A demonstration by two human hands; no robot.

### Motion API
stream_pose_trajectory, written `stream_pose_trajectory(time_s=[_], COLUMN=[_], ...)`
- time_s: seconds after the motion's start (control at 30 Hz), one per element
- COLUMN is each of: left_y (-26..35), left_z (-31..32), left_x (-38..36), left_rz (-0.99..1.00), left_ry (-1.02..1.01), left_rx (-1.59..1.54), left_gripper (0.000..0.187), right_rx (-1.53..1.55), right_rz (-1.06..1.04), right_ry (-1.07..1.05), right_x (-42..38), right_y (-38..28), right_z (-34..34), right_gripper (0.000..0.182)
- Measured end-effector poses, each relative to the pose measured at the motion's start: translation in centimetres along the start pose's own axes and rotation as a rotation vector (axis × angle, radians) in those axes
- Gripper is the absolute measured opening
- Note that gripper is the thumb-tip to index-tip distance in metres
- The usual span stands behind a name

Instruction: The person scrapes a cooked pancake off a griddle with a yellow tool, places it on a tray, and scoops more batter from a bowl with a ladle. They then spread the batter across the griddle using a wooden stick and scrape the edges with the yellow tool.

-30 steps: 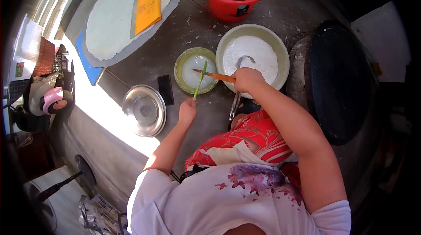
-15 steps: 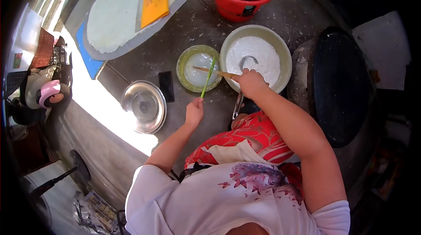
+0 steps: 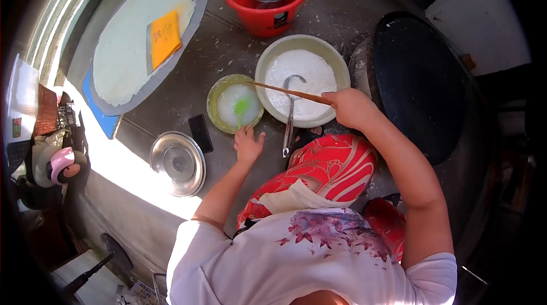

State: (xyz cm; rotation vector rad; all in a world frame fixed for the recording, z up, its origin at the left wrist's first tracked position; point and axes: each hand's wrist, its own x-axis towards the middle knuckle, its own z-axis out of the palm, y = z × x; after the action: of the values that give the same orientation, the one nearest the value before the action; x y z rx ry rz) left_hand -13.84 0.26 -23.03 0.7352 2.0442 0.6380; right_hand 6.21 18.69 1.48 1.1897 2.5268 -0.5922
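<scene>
My right hand [image 3: 352,108] is closed around the thick end of a thin wooden stick [image 3: 296,92]. The stick lies across above the large pale bowl [image 3: 345,71], its tip over the small bowl's rim. White batter fills much of the large bowl, where a metal ladle [image 3: 290,125] leans with its handle over the near edge. At the near rim of the small yellow-green bowl [image 3: 212,103], my left hand [image 3: 249,145] has its fingertips at the lower end of a green spatula-like utensil [image 3: 242,105], thumb held out. The utensil is motion-blurred over the whitish liquid.
Behind the bowls stands a red bucket [image 3: 236,0] with a metal dish inside. A round black griddle [image 3: 419,88] is on the right. On the left are a phone [image 3: 200,133], a metal lid [image 3: 178,162] and a pale round sheet [image 3: 128,48] carrying a yellow-handled scraper [image 3: 166,40].
My right hand has drawn the wooden stick rightward, its tip leaving the small bowl's middle. My left hand is nearer that bowl, and the green utensil has turned and blurred. The camera view has shifted.
</scene>
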Motion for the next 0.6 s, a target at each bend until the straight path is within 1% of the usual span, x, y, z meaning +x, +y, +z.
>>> stream_pose_trajectory(time_s=[0.03, 0.07, 0.1, 0.13, 0.17, 0.2, 0.27, 0.3, 0.33, 0.37, 0.4, 0.43, 0.47, 0.53, 0.57, 0.6], left_y=[0.6, 1.3, 3.2, 5.9, 7.8, 8.5, 9.2, 9.6, 10.0, 10.4, 10.7, 11.0, 11.2, 11.0, 9.3, 8.9], left_z=[1.0, 2.0, 2.0, 1.4, 1.2, 1.5, 2.2, 2.7, 3.1, 3.5, 3.8, 4.1, 4.4, 4.8, 5.0, 5.2], left_x=[-0.2, -0.1, -0.2, -0.7, -0.7, 0.0, 1.7, 2.5, 3.1, 3.7, 4.1, 4.1, 4.1, 4.2, 5.4, 5.5], left_rz=[0.074, 0.141, 0.161, -0.105, -0.397, -0.395, -0.446, -0.521, -0.522, -0.595, -0.664, -0.690, -0.684, -0.685, -0.704, -0.695], left_ry=[-0.062, -0.124, -0.149, -0.421, -0.686, -0.702, -0.930, -0.895, -0.904, -0.830, -0.754, -0.722, -0.734, -0.653, -0.789, -0.796], left_rx=[-0.134, -0.271, -0.260, -0.584, -0.891, -0.869, -1.141, -1.234, -1.214, -1.230, -1.246, -1.257, -1.237, -1.144, -1.190, -1.179], left_gripper=[0.038, 0.039, 0.039, 0.039, 0.039, 0.039, 0.042, 0.045, 0.045, 0.044, 0.043, 0.044, 0.044, 0.044, 0.043, 0.043], right_rx=[0.106, 0.112, 0.348, 0.588, 0.704, 0.716, 0.909, 0.921, 1.025, 1.126, 1.126, 1.118, 1.105, 0.831, 0.784, 0.737], right_rz=[-0.004, 0.030, 0.120, 0.202, 0.247, 0.265, 0.321, 0.333, 0.424, 0.513, 0.548, 0.643, 0.737, 1.019, 1.106, 1.190], right_ry=[0.005, 0.021, 0.022, 0.027, 0.085, 0.100, 0.174, 0.184, 0.253, 0.327, 0.417, 0.534, 0.652, 0.808, 0.808, 0.806], right_x=[-1.2, -2.7, -4.3, -5.9, -7.7, -9.5, -13.0, -14.6, -16.0, -17.2, -18.1, -18.4, -18.3, -16.8, -15.4, -13.4], right_y=[0.7, 1.7, 2.7, 3.6, 4.4, 5.4, 7.5, 8.4, 9.2, 10.2, 11.9, 14.2, 16.6, 20.9, 21.2, 20.9], right_z=[-0.4, -0.6, -0.6, -0.5, -0.2, 0.3, 1.5, 2.1, 2.7, 3.1, 3.8, 4.7, 5.6, 7.0, 6.5, 6.1], right_gripper=[0.038, 0.038, 0.037, 0.035, 0.035, 0.035, 0.036, 0.036, 0.037, 0.038, 0.040, 0.042, 0.043, 0.047, 0.050, 0.052])
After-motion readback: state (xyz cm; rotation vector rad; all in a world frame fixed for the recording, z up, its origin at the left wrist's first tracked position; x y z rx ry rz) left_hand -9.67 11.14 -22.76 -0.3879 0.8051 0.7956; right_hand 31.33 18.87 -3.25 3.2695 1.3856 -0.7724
